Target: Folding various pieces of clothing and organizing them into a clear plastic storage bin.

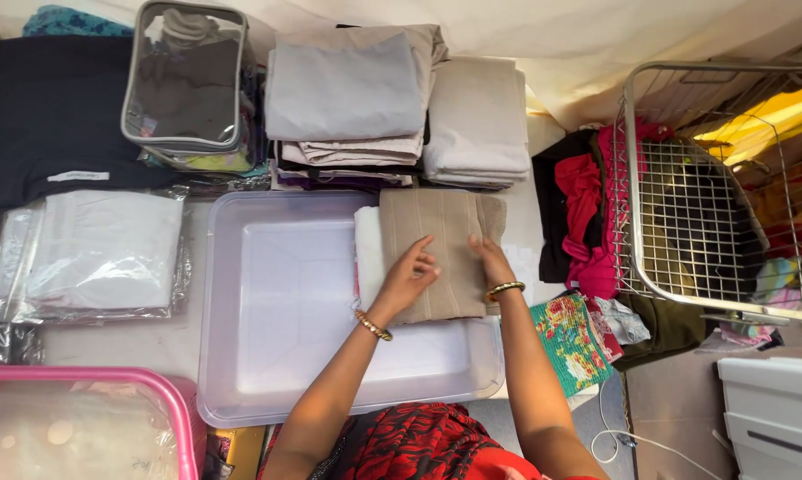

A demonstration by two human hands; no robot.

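— Red patterned clothing fills the bottom edge, and both forearms reach up from it. What are the hands on?

— Both rest on a folded tan cloth (441, 253) that lies at the right end of a clear plastic bin (276, 356), beside a folded white cloth (366, 253). The left hand (410, 276) lies flat on the tan cloth with fingers loosely spread, gripping nothing. The right hand (490, 258) presses its right edge, fingers bent down; whether they pinch the fabric cannot be told.

— Which step does that look like?

— Seemingly settling the tan cloth in the bin, smoothing it against the white one. Most of the bin is bare.

— And what does the next move call for?

— Probably squaring the edges before letting go, so the fold holds. More folded cloths (348, 89) are stacked just beyond the bin, and a wire basket (641, 187) of loose clothes stands to the right.
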